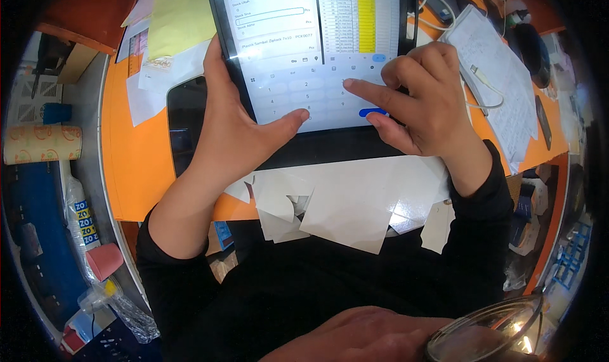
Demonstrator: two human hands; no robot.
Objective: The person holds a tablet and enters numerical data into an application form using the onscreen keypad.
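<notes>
Both hands were at the tablet [311, 51]: the left hand [231, 124] clamped its left edge, and the right hand [415, 102] was curled, holding nothing, forefinger out over the number keys. A wrong key could be pressed, since keys were crowded.

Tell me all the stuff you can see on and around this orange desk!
tablet: one, black frame, lit white screen, propped at desk centre
phone: one, dark screen, lying left of the tablet
white paper sheets: several, overlapping at the desk's near edge
yellow paper: one, top left
handwritten sheet: one, white, right of the tablet
white cable: one, lying across that sheet
orange desk: one
tape roll: one, tan, far left
small cup: one, pink, lower left
left hand: holds the tablet's left edge, thumb on the screen
right hand: index finger pointing at the on-screen keypad
</notes>
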